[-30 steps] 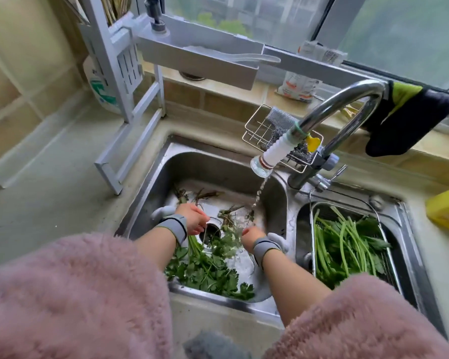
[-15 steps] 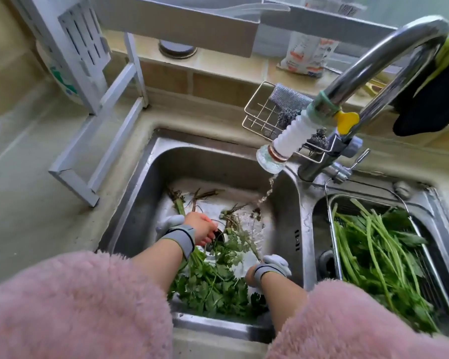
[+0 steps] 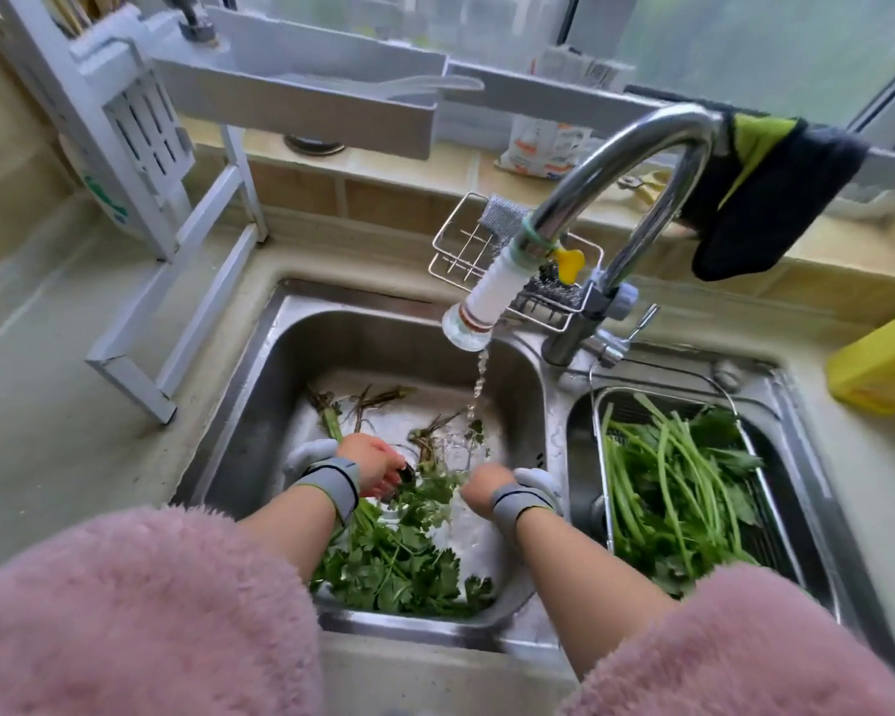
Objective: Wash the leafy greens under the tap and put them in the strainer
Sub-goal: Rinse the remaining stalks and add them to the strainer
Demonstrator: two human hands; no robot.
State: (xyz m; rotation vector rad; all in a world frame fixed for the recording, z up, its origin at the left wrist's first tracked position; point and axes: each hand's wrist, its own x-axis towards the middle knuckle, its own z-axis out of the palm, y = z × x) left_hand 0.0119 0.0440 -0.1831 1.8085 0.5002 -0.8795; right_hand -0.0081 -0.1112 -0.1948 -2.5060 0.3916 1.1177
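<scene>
Both hands in left sink basin (image 3: 259, 385) w/ leafy greens (image 3: 399, 560) under tap (image 3: 616, 162) stream. My left hand (image 3: 370, 465) grips stems; right hand (image 3: 487, 488) grip can't tell. Washed greens (image 3: 678, 488) lie in strainer (image 3: 755, 447), right basin.

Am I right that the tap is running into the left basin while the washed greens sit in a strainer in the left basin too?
Not quite: the head view shows the strainer with washed greens in the right basin. The tap does run into the left basin.
</scene>
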